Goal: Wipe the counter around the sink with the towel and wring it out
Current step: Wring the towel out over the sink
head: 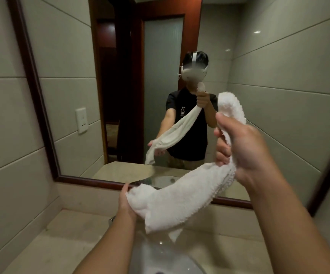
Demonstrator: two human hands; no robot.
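Head view: towel slung between right hand and left hand.

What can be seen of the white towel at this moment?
The towel is white terry cloth, bunched into a thick, loosely rolled rope. It hangs in the air above the sink, slanting from low left to high right. The right hand grips it near the upper end, which sticks up past the fist. The left hand supports the lower end, whose corner dangles free. The mirror reflects it.

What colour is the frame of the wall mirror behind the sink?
The wooden mirror frame is dark reddish brown, seen best in the head view.
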